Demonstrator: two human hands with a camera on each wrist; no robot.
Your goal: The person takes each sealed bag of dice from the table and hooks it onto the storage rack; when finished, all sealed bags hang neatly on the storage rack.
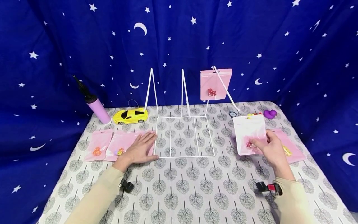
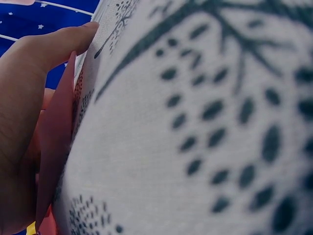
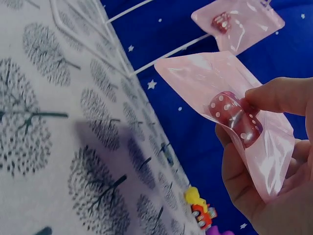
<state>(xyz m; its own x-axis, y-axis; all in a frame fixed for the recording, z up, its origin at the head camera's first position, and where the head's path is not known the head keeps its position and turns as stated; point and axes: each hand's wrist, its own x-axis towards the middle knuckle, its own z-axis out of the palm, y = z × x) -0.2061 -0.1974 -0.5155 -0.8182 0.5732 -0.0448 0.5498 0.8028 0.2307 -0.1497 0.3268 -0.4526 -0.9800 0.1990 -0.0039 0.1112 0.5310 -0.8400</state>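
Observation:
My right hand (image 1: 273, 152) pinches a pink zip bag (image 1: 249, 129) off the table, thumb in front and fingers behind. Red dice with white dots (image 3: 234, 117) show through it in the right wrist view. My left hand (image 1: 141, 148) rests on a pink bag (image 1: 127, 141) with fingers stretched out and thumb by the white wire rack (image 1: 182, 93). Yellow dice (image 1: 120, 151) show in a bag beside that hand. At the rack's right prong hangs another pink bag (image 1: 209, 76) with red dice. One more bag (image 1: 98, 140), holding orange dice, lies at far left.
A yellow toy car (image 1: 130, 116) and a purple hand pump (image 1: 98, 109) stand at the back left. Behind the right hand are a purple duck (image 1: 269, 114), a small red and yellow toy (image 3: 200, 210) and a further pink bag (image 1: 293, 147) lying flat.

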